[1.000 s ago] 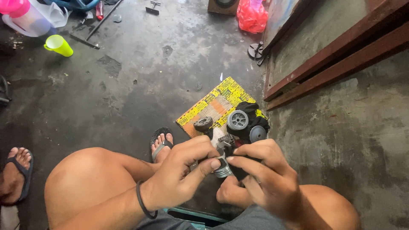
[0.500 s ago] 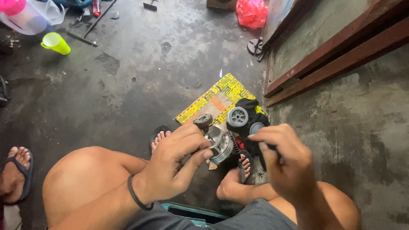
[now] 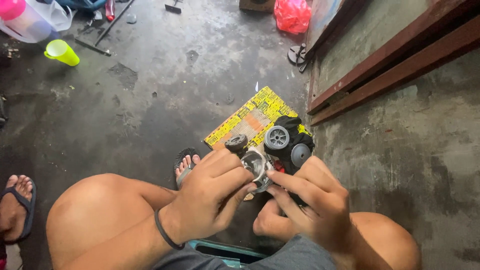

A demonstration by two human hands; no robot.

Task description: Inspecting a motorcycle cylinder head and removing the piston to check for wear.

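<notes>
Fingers (image 3: 227,172) of both hands now pinching the round metal part (image 3: 256,165), right hand (image 3: 312,200) back on it, above yellow card (image 3: 255,112)

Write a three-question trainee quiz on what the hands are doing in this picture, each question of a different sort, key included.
1. True or false: both hands grip the round metal part.
2. The yellow printed sheet lies: A) on the concrete floor B) on a knee C) in a bucket.
3. Fill in: a black ___ circles the left hand's wrist.

Key: 1 true, the right hand grips it too; 2 A; 3 band.
</notes>
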